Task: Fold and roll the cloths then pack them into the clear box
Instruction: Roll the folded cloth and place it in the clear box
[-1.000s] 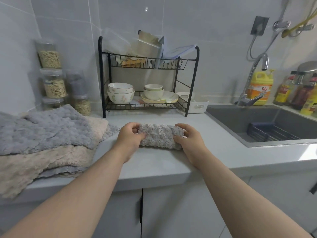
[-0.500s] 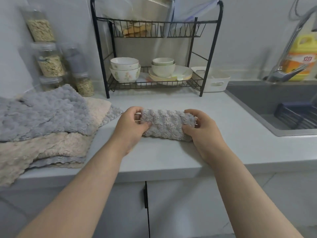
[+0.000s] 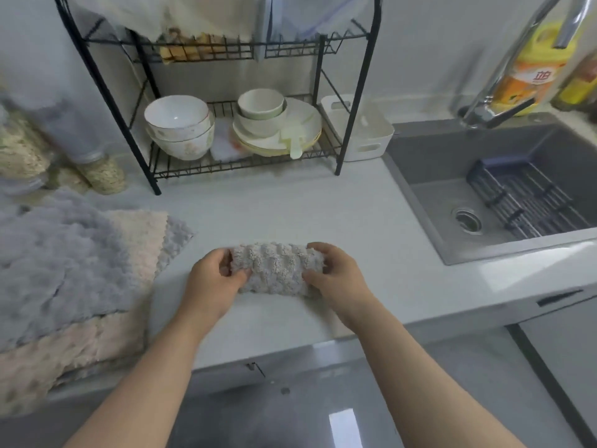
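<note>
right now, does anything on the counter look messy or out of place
The pile of cloths at the left sits rumpled and askew, its beige bottom layers drooping over the front edge of the counter. The rolled cloth held between the left hand and right hand looks tidy.

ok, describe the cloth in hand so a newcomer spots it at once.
Start at the black dish rack on the counter and come toward the near edge. There a small grey cloth lies rolled into a short cylinder, gripped at its ends by the left hand and right hand. The other cloths, piled at left, lie flat, unrolled.
</note>
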A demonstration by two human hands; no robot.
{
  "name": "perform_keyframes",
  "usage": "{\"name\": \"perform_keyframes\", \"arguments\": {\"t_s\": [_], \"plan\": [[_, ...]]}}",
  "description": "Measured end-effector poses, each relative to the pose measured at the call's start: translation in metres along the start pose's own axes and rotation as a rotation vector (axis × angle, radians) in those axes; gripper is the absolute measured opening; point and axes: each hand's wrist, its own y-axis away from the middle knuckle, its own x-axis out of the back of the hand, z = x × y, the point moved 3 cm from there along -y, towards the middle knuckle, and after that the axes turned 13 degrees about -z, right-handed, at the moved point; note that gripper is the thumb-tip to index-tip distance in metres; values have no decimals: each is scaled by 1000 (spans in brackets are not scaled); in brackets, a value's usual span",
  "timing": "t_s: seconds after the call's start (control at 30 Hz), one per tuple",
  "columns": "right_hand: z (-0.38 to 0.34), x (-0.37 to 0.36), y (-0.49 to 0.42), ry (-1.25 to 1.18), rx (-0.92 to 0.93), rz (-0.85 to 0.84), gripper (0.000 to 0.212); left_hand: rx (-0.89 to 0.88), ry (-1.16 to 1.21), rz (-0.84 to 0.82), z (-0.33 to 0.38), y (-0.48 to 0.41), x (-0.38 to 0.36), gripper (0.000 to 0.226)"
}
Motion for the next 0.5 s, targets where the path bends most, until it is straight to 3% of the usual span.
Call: {"name": "perform_keyframes", "arguments": {"t_s": [0.07,0.2,0.33,0.5], "plan": [[-26,17,23,-54,-63,20,46,48,116,-66,30,10,3,21],[-84,64,82,-83,1,61,4,2,262,-193,105,18,-10,27],[-124,122,130,-177,95,224,23,-148,330,-388,195,14,-55,30],[-148,210,212,-281,221,461,26,-277,346,-635,296,24,-147,40]]}}
